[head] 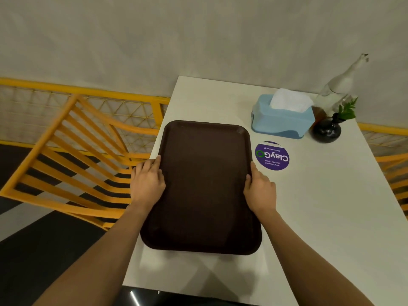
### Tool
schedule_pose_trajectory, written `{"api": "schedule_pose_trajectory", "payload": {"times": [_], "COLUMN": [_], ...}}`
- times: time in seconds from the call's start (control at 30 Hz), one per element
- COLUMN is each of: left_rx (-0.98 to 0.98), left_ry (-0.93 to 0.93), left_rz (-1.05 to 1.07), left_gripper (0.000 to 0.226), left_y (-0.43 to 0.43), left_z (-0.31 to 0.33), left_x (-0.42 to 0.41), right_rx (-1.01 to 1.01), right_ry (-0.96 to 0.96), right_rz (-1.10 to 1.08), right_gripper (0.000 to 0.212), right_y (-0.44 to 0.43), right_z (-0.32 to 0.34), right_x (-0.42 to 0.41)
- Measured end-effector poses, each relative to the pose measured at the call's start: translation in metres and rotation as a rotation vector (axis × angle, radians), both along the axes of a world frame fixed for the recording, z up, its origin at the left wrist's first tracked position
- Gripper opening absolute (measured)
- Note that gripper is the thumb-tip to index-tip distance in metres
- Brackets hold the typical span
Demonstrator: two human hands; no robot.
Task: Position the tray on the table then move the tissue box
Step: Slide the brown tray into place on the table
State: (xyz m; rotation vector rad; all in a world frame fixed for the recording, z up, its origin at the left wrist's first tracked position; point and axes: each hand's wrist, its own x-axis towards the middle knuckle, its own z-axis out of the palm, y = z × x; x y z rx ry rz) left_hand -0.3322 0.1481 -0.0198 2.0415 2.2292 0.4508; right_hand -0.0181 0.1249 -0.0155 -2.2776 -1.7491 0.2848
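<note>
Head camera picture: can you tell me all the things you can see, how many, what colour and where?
tray: 1, dark brown, on the table's left part, empty
table: 1, white
tissue box: 1, light blue with white tissue, beyond the tray to the right
round sticker: 1, purple, right of the tray
vase: 1, black with green sprig, right of the tissue box
bottle: 1, clear glass, far right corner
chair: 1, yellow slatted, left of the table
left hand: 1, on the tray's left edge
right hand: 1, on the tray's right edge
</note>
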Motion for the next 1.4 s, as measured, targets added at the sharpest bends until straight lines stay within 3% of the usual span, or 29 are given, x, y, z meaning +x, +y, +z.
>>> {"api": "schedule_pose_trajectory", "payload": {"times": [0.7, 1.4], "left_rx": [-0.016, -0.048], "left_ry": [-0.134, -0.115], "left_rz": [-0.071, -0.092], "left_gripper": [0.05, 0.051], "left_y": [0.002, 0.006], "left_z": [-0.005, 0.003], "left_x": [-0.022, -0.025], "right_rx": [0.007, -0.033], "right_ry": [-0.091, -0.05], "right_rz": [-0.098, -0.1], "right_gripper": [0.052, 0.052], "right_y": [-0.02, -0.015], "right_z": [-0.003, 0.001], "right_x": [-0.016, -0.024]}}
